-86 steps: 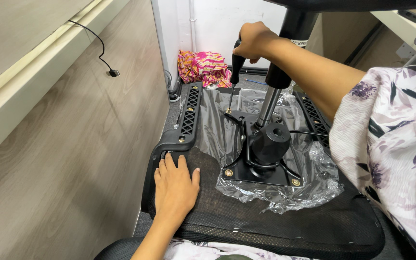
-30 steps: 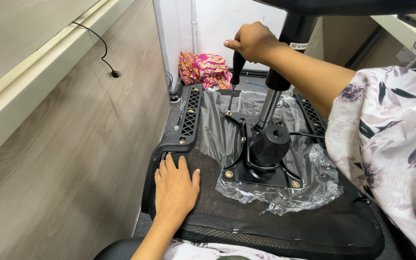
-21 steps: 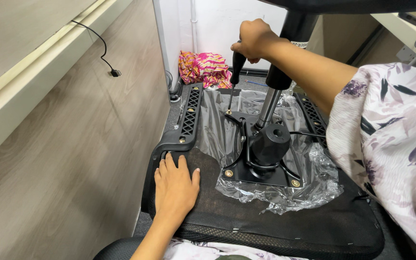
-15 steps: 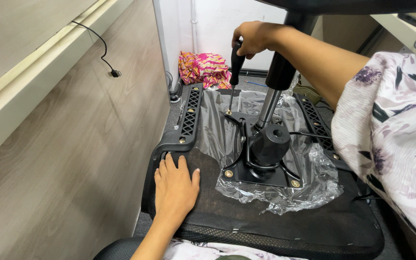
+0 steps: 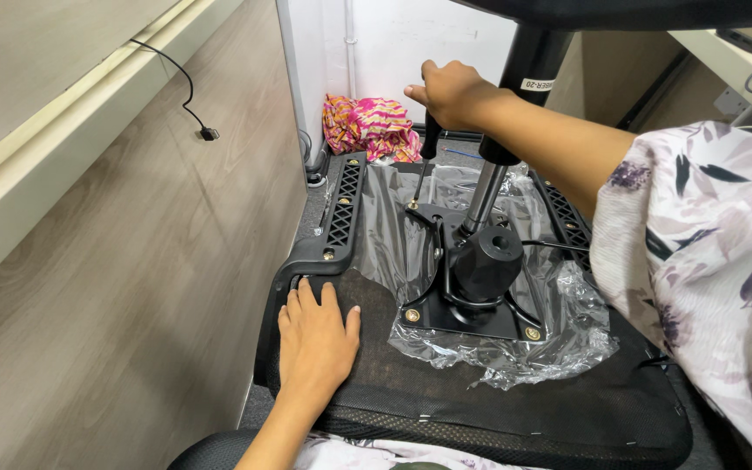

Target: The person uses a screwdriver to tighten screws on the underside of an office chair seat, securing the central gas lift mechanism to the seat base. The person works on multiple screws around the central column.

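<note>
Item: upturned black fabric chair seat [image 5: 498,409], centre. My right hand [image 5: 450,91], at twelve o'clock, grips a black-handled screwdriver [image 5: 426,152] over the black metal mounting plate [image 5: 472,305]; my left hand [image 5: 315,339], at seven o'clock, lies flat, fingers spread, on the seat.

An office: wood-look desk panel [image 5: 115,287], dangling cable [image 5: 186,96], upturned office chair [image 5: 480,409]

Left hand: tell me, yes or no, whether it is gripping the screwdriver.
No: the left hand lies flat, palm down, on the chair seat underside, while the right hand grips the screwdriver.
</note>
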